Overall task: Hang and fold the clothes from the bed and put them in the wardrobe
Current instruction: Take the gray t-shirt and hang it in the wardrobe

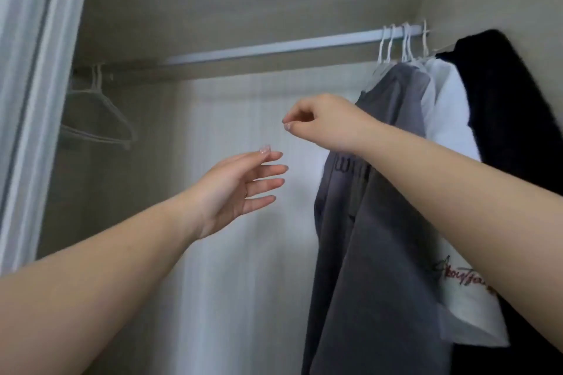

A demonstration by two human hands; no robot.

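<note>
I look up into the wardrobe. A white rail [274, 47] runs across it. At its right end hang a grey garment [374, 222], a white garment with red script [451, 119] and a black garment [511, 119], all on white hangers. My right hand [323, 122] is raised just left of the grey garment, fingers curled with thumb and fingertips pinched, holding nothing I can see. My left hand [240, 186] is lower and further left, palm up, fingers spread and empty. The bed is out of view.
Empty white hangers [97, 119] hang at the rail's left end in shadow. A white door frame [36, 85] stands at the far left. The pale back wall [243, 253] shows between the empty hangers and the hung clothes.
</note>
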